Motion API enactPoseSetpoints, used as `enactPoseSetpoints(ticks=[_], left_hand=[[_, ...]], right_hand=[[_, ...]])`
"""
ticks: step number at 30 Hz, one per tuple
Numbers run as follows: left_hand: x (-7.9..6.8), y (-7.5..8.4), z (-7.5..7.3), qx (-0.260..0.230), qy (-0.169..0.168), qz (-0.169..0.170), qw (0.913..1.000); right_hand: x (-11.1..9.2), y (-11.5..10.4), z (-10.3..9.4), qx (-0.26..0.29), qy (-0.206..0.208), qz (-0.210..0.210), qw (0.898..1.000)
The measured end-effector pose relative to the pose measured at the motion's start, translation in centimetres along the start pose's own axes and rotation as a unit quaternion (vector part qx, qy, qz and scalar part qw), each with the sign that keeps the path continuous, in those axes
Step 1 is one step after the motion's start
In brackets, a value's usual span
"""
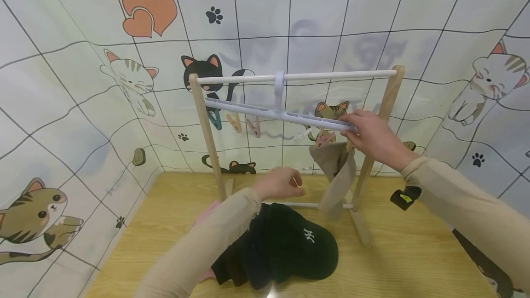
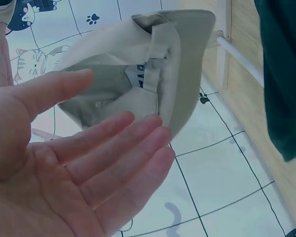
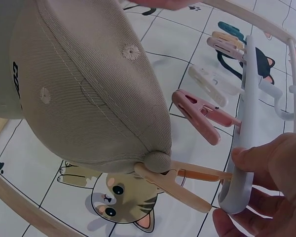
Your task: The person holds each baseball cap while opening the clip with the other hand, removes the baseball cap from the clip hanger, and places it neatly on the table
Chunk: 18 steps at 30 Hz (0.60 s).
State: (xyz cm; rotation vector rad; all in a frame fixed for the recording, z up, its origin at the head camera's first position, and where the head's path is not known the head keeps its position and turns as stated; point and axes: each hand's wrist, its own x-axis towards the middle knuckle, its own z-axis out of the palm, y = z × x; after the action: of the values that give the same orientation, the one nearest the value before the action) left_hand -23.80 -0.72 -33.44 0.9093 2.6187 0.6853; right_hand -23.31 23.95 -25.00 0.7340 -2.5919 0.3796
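My right hand [image 1: 368, 134] grips the low right end of a white clip hanger [image 1: 244, 109], thumb on one side and fingers on the other in the right wrist view. A beige cap [image 3: 98, 89] hangs from an orange clothespin [image 3: 180, 185] at that end, pinched beside its top button. Close by, a pink clothespin [image 3: 202, 116] hangs from the hanger. My left hand [image 1: 279, 183] is held in the air left of the cap, nothing in it. In the left wrist view its fingers are extended, overlapping the cap's inner side.
The hanger hooks over the white rail [image 1: 339, 75] of a small wooden rack [image 1: 209, 141]. On the wooden table [image 1: 397, 243] below lies a dark green cap [image 1: 302, 245], with darker and pink items beside it. Further clothespins [image 1: 233, 122] hang along the hanger's left half.
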Motion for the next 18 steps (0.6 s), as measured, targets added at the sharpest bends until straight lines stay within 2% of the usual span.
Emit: enactPoseSetpoints(ticks=[9,18], left_hand=[[2.0,1.9,0.6,0.010,0.001,0.025,0.9996],[2.6,3.0,1.0,-0.019,-0.022,0.055,0.9980]], right_hand=[[0.1,-0.3,0.1,-0.001,-0.007,0.001,1.000],[0.2,-0.5,-0.3,0.004,-0.044,-0.014,0.999]])
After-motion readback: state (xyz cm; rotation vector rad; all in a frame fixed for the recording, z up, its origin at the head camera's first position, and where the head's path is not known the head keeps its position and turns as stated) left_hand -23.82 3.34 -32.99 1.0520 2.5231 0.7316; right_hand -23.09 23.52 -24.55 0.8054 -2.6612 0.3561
